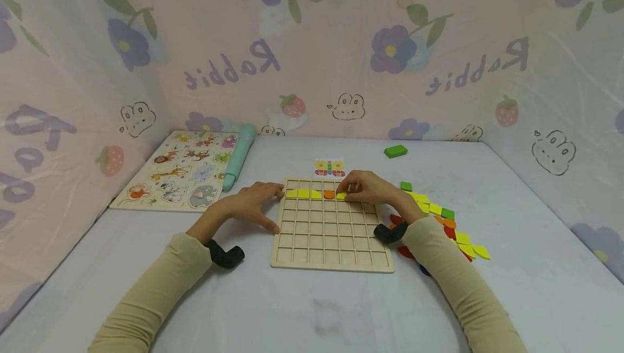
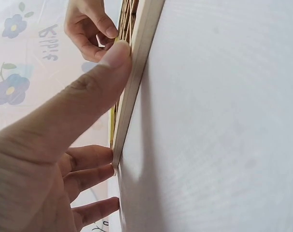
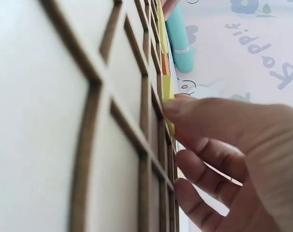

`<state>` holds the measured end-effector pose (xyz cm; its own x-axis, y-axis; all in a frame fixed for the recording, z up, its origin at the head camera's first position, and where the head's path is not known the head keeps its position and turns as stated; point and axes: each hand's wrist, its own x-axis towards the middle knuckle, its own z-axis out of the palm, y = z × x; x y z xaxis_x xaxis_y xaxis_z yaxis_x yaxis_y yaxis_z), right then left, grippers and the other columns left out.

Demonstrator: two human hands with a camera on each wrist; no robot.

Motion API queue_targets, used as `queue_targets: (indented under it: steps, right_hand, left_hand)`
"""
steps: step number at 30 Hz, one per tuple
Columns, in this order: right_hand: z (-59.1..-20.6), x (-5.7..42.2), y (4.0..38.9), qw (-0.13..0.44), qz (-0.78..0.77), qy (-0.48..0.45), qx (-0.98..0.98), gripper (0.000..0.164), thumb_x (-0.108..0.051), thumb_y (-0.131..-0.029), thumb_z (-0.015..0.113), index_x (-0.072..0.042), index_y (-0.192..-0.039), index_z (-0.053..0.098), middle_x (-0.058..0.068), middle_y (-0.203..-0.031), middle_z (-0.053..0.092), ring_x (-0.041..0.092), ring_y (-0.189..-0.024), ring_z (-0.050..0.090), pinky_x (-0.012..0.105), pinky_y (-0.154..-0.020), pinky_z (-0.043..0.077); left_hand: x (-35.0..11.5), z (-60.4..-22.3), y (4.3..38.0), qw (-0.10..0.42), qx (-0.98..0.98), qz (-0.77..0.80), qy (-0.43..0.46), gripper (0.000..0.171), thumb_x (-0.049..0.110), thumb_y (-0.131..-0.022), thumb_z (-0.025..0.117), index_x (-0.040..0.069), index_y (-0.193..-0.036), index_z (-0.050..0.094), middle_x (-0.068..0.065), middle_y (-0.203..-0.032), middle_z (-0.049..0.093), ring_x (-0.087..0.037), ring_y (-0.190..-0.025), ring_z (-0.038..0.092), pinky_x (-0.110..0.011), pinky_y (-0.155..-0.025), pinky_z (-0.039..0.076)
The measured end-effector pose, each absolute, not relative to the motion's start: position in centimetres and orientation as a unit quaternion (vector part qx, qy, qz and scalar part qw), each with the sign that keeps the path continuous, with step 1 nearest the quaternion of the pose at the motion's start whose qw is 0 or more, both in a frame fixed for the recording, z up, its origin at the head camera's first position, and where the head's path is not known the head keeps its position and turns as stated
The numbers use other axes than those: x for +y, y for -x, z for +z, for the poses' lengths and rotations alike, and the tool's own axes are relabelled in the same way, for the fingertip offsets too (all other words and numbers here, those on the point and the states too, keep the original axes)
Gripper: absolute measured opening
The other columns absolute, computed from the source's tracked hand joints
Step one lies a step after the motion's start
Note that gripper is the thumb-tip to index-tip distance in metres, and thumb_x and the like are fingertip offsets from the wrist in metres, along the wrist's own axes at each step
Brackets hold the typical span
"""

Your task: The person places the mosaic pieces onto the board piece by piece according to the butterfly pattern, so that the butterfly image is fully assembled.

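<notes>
A wooden grid board point(image 1: 318, 228) lies on the table between my hands. My left hand point(image 1: 249, 204) spreads its fingers along the board's left edge, with its thumb point(image 2: 100, 77) touching the side. My right hand point(image 1: 366, 187) pinches a yellow piece point(image 3: 168, 86) between thumb and finger, at a cell in the second row from the far edge. In that same row sit several yellow pieces point(image 1: 303, 194) on the left and an orange round piece point(image 1: 329, 194) just left of my right fingertips. Part of the pinched piece is hidden behind the thumb.
A small card with a butterfly pattern point(image 1: 329, 167) lies beyond the board. Loose coloured pieces point(image 1: 465, 244) are scattered right of it, partly under my right forearm. A green block point(image 1: 395, 151) stands farther back. An animal puzzle board point(image 1: 168, 174) and a teal tube point(image 1: 240, 155) lie left.
</notes>
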<state>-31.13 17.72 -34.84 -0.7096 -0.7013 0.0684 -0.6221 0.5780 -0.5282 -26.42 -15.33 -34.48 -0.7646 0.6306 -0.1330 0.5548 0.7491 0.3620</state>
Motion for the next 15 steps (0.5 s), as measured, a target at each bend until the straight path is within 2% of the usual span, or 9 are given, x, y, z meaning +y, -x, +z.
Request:
queue_targets:
  steps: [15]
  right_hand:
    - [-34.77, 17.84, 31.03, 0.086, -0.269, 0.371, 0.885, 0.019, -0.009, -0.086, 0.066, -0.011, -0.104, 0.069, 0.003, -0.101, 0.061, 0.017, -0.087, 0.054, 0.033, -0.078, 0.048]
  left_hand:
    - [-15.33, -34.33, 26.25, 0.127, 0.927, 0.151, -0.319, 0.081, 0.055, -0.07, 0.074, 0.011, -0.131, 0.044, -0.012, -0.15, 0.028, -0.037, -0.136, 0.024, -0.062, -0.102, 0.025]
